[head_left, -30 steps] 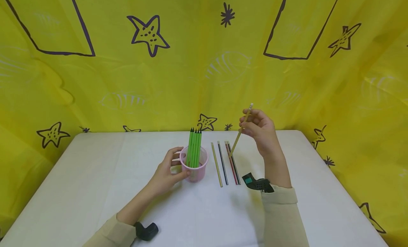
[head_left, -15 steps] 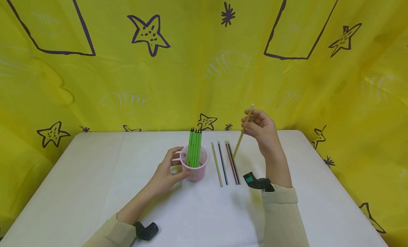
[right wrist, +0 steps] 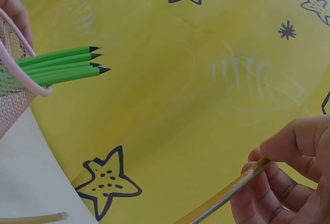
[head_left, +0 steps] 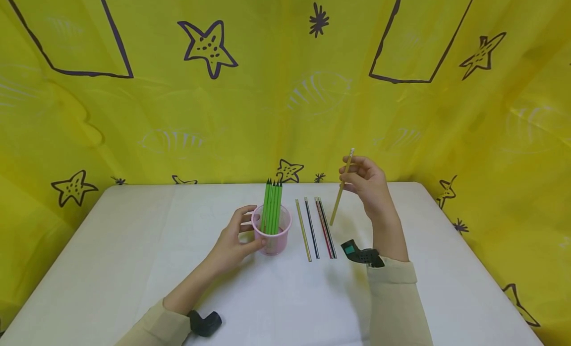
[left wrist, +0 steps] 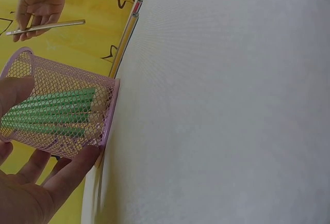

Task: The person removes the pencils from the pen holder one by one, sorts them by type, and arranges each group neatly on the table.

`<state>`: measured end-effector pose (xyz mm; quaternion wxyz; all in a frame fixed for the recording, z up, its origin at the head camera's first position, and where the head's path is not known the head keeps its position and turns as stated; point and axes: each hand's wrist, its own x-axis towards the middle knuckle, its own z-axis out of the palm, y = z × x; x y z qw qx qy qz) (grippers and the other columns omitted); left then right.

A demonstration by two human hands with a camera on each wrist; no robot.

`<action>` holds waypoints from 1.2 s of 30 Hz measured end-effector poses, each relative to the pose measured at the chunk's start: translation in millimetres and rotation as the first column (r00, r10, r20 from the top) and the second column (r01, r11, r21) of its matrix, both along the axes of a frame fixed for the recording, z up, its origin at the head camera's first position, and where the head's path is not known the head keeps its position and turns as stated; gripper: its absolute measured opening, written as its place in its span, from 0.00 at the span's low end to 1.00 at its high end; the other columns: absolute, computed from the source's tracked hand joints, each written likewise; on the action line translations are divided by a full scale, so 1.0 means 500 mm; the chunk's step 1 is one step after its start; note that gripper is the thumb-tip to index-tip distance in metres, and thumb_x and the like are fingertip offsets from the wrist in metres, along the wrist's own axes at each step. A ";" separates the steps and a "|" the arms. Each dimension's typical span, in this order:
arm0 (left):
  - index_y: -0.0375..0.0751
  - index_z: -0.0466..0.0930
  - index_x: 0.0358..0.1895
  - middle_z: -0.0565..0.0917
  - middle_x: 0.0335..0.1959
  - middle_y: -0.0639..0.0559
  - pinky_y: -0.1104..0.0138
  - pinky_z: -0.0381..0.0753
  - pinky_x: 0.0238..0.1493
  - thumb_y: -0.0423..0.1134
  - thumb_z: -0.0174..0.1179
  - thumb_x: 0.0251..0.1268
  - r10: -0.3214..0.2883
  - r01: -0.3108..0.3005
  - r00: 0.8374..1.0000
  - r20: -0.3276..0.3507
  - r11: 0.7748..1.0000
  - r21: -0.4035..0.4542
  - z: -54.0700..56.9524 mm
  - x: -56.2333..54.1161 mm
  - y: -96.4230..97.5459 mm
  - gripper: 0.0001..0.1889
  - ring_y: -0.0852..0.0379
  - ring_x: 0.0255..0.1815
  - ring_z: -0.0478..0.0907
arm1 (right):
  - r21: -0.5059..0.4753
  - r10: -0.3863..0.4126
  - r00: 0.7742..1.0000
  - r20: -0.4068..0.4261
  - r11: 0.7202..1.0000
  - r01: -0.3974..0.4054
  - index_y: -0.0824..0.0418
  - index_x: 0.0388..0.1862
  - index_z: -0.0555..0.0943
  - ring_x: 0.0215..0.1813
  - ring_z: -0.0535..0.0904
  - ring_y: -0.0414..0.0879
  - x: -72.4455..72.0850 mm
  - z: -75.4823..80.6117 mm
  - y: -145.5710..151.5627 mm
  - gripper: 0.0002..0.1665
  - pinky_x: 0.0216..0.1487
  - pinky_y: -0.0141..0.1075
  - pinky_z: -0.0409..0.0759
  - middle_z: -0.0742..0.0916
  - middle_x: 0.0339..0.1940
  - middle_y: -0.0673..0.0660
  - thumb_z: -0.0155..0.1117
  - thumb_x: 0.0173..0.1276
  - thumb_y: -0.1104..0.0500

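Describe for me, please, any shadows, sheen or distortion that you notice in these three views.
Head: soft shadows on the white table; left wrist: a dim shadow by the base of the pink mesh cup; right wrist: the held pencil looks bowed, probably lens distortion, with a pale sheen.

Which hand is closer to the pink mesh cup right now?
Left. The left hand grips the cup; the right hand is apart from it, off to the right, holding a yellow pencil.

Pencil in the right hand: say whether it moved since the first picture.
Yes: in the head view, the held pencil has its lower end farther right, clear of the red pencil.
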<state>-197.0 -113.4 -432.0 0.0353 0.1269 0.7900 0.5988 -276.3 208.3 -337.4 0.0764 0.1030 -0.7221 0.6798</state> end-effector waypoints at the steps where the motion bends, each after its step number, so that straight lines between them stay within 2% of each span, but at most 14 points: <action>1: 0.53 0.57 0.74 0.72 0.68 0.41 0.52 0.83 0.56 0.35 0.72 0.59 -0.001 0.001 1.000 0.000 1.000 0.000 0.000 0.000 0.000 0.42 0.39 0.65 0.74 | 0.011 -0.004 1.000 0.006 1.000 0.004 0.63 0.58 0.76 0.42 0.81 0.44 -0.001 -0.001 0.000 0.18 0.43 0.31 0.86 0.83 0.40 0.52 0.60 0.70 0.69; 8: 0.53 0.57 0.74 0.72 0.67 0.41 0.51 0.83 0.56 0.35 0.72 0.58 -0.001 0.001 1.000 -0.001 1.000 -0.001 0.000 0.001 -0.001 0.42 0.39 0.65 0.74 | 0.081 -0.029 0.999 0.039 0.996 0.026 0.60 0.57 0.77 0.43 0.80 0.43 -0.002 -0.004 0.003 0.17 0.42 0.31 0.86 0.83 0.40 0.51 0.60 0.70 0.68; 15: 0.53 0.57 0.74 0.72 0.68 0.41 0.51 0.82 0.57 0.35 0.72 0.59 0.002 -0.002 1.000 0.004 1.000 -0.006 0.002 0.002 0.000 0.43 0.39 0.65 0.74 | 0.141 -0.023 0.997 0.079 0.990 0.012 0.67 0.62 0.75 0.44 0.80 0.44 -0.004 -0.007 0.006 0.21 0.43 0.31 0.85 0.83 0.40 0.51 0.60 0.72 0.66; 22: 0.51 0.56 0.75 0.72 0.68 0.41 0.51 0.82 0.58 0.35 0.72 0.59 -0.005 0.005 1.000 -0.005 1.000 -0.009 0.002 0.002 0.000 0.43 0.39 0.65 0.74 | 0.174 -0.013 0.993 0.119 0.985 -0.008 0.68 0.65 0.74 0.44 0.79 0.45 -0.013 -0.021 0.012 0.24 0.43 0.32 0.85 0.83 0.40 0.51 0.59 0.72 0.66; 31: 0.53 0.57 0.74 0.72 0.68 0.42 0.50 0.81 0.58 0.36 0.72 0.59 -0.007 0.007 1.000 -0.003 1.000 -0.010 -0.003 -0.001 -0.001 0.43 0.40 0.65 0.74 | 0.203 -0.004 0.986 0.169 0.979 -0.031 0.66 0.67 0.73 0.46 0.79 0.46 -0.025 -0.042 0.017 0.25 0.45 0.32 0.85 0.82 0.48 0.62 0.58 0.71 0.66; 36: 0.52 0.57 0.74 0.72 0.67 0.41 0.52 0.83 0.57 0.34 0.72 0.59 -0.004 0.004 1.000 -0.015 1.000 -0.006 0.002 0.001 -0.001 0.43 0.39 0.65 0.74 | 0.248 -0.019 0.983 0.184 0.968 -0.028 0.66 0.68 0.73 0.42 0.81 0.45 -0.036 -0.060 0.021 0.26 0.44 0.32 0.85 0.82 0.48 0.64 0.59 0.72 0.65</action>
